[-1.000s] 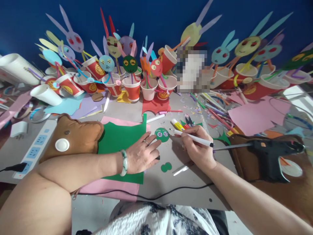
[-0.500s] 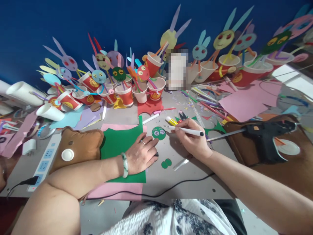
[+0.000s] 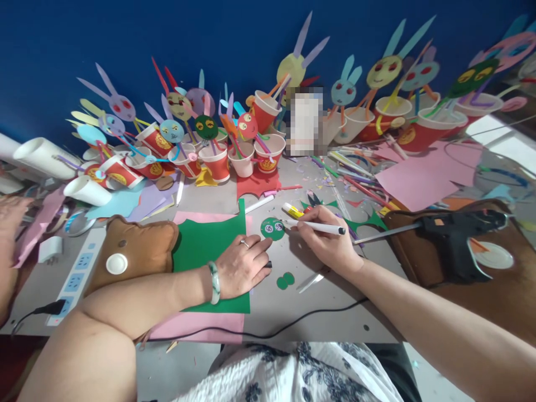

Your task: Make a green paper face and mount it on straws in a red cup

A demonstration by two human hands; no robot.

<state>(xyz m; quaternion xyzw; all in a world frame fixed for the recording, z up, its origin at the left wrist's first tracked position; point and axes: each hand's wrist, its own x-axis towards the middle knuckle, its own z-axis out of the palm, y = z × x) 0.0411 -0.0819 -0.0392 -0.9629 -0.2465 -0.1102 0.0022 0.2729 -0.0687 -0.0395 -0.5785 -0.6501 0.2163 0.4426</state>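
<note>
My right hand (image 3: 329, 237) is closed round a white marker pen (image 3: 320, 226) with a black end. Its tip is at the right edge of a small green paper circle (image 3: 267, 233) bearing two white eyes with dark drawing. My left hand (image 3: 245, 265) lies over a green paper sheet (image 3: 205, 243), fingers curled. Beside its fingertips pokes out a short black piece (image 3: 268, 264) that looks like a pen cap, mostly hidden. Two small joined green discs (image 3: 285, 281) lie below the circle. Scissor blades (image 3: 310, 281) show beneath my right wrist.
Paper cups (image 3: 214, 164) with bunny-like paper figures line the blue wall. A black glue gun (image 3: 458, 240) rests at right on a brown cushion. At left are a power strip (image 3: 79, 273) and brown bear-shaped cushion (image 3: 138, 251). A cable (image 3: 288, 329) crosses the front. Another person's hand (image 3: 12, 223) shows far left.
The pen in my right hand has shifted slightly, its tip now at the green circle's edge. My left hand stays in place. Another person's hand has come into view at the left edge.
</note>
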